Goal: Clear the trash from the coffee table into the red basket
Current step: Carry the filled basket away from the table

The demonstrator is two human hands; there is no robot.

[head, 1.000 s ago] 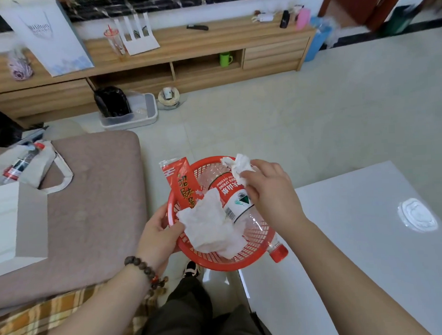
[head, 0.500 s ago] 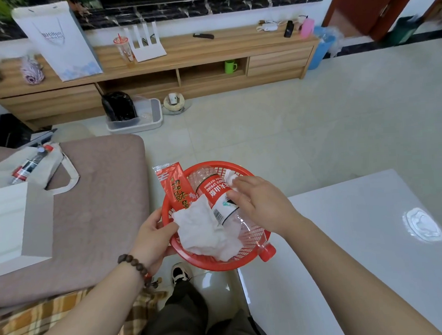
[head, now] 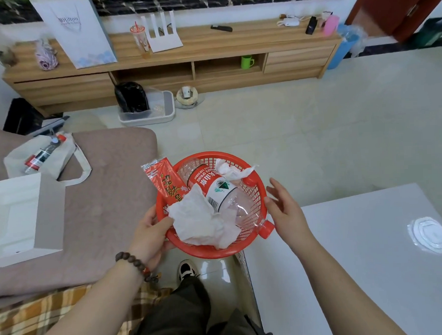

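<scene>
Basically your left hand (head: 151,228) pinches the red basket (head: 213,251) rim, right hand (head: 283,207) spread empty beside it; load's light, thin plastic flexes, so support the opposite rim.

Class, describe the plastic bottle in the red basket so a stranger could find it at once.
Start at the red basket, held at its near rim by the left hand. The plastic bottle lies across its middle, between a red wrapper and crumpled tissues. It alone is clear, with a red-and-white label and a red cap poking over the rim.
</scene>
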